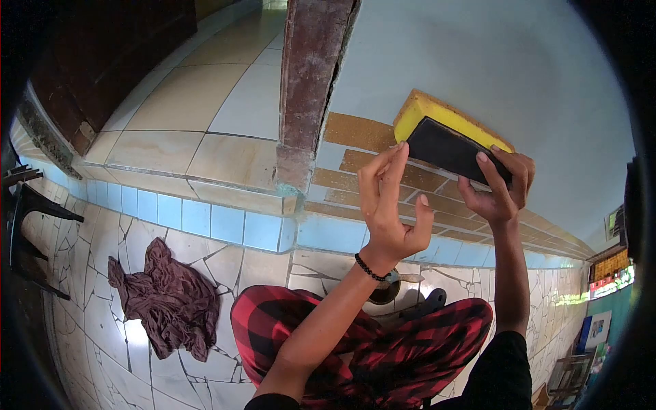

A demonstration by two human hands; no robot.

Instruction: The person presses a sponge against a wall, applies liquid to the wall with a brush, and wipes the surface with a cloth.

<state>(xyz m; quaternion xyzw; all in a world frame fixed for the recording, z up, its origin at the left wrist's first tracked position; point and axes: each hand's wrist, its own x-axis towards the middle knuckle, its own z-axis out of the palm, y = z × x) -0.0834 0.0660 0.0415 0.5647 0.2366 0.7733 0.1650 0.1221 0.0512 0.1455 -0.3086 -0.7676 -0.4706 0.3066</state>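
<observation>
A yellow sponge block [427, 108] with a black backing plate [454, 152] is held up against the lower wall, tilted down to the right. My right hand [502, 184] grips its right end, thumb on the black face and fingers round the edge. At the block's left end is my left hand [393, 205], its fingertips by the black plate's corner and its thumb apart from the fingers. Behind and below the block the wall shows a brown brick pattern [362, 132].
A crumpled dark cloth [167, 301] lies on the tiled floor at the left. Near my crossed legs are a small round container [385, 290] and a dark object [432, 302]. A wooden door post [307, 82] stands left of the wall; a dark chair [34, 219] is far left.
</observation>
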